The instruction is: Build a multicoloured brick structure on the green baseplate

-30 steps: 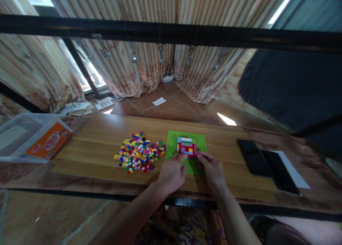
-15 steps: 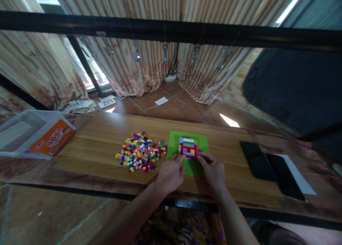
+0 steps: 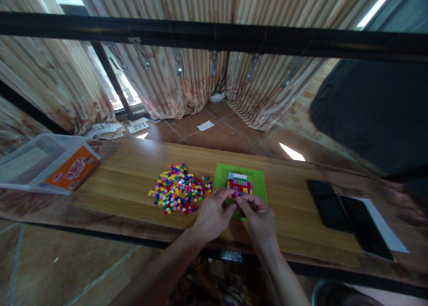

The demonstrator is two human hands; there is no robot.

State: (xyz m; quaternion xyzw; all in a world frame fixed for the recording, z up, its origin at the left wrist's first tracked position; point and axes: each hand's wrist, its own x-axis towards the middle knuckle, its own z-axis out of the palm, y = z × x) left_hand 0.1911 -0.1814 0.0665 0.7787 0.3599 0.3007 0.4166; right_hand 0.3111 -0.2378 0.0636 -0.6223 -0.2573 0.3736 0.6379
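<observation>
My left hand (image 3: 213,213) and my right hand (image 3: 261,217) meet over the near part of a green studded baseplate (image 3: 257,177). A small magenta toy brick (image 3: 236,193) shows where their fingertips come together. The fingers of both hands are closed in on it, and part of it is hidden. Just beyond the fingertips, a block of small bricks (image 3: 240,184) in red, white, blue and yellow sits on the baseplate. My hands cover its near edge. To the left of my left hand lies a loose pile of many-coloured bricks (image 3: 180,190).
These things rest on a wooden board (image 3: 133,172). At far left stands a clear plastic box (image 3: 20,181) with an orange label (image 3: 74,169). Two dark flat devices, one a black slab (image 3: 327,203) and the other phone-like (image 3: 368,228), lie right beside white paper (image 3: 384,226). A black bar (image 3: 214,36) crosses ahead.
My right hand has moved left from the side of the brick block to meet my left fingertips, with the magenta brick between them. The whole view has shifted slightly.
</observation>
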